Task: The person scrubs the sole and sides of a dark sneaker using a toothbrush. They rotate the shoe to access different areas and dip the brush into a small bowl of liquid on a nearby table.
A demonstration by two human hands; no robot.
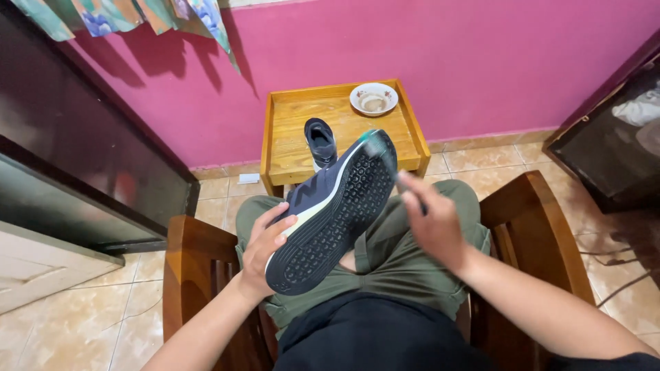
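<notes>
1. While the person sits in a wooden armchair [196, 251], the left hand [265, 251] is wrapped around the side of a dark sneaker [330, 213], thumb on the pale midsole and fingers behind the upper.
2. That shoe is held tilted above the lap, sole turned up toward the camera, heel low near the left hand and toe raised toward the desk.
3. Its black tread has a honeycomb pattern, and a pale green band runs along the edge of the sole.
4. The right hand [433, 223] is closed around a thin handle, most likely a toothbrush [385, 158], whose blurred greenish head touches the toe end of the sole.
5. Because the brush is smeared by motion, its exact shape cannot be told.
6. Beneath the shoe lie the person's olive green trousers [405, 257], knees apart.
7. Just beyond the knees stands a small wooden desk [289, 117] with a raised rim, set against a pink wall [447, 55].
8. On this desk a second dark sneaker [320, 141] stands upright, near its front edge.
9. At the far right corner of the desk sits a white bowl [374, 98], well apart from that shoe.
10. A dark cabinet [75, 151] stands to the left, on the beige tiled floor [124, 316].
</notes>
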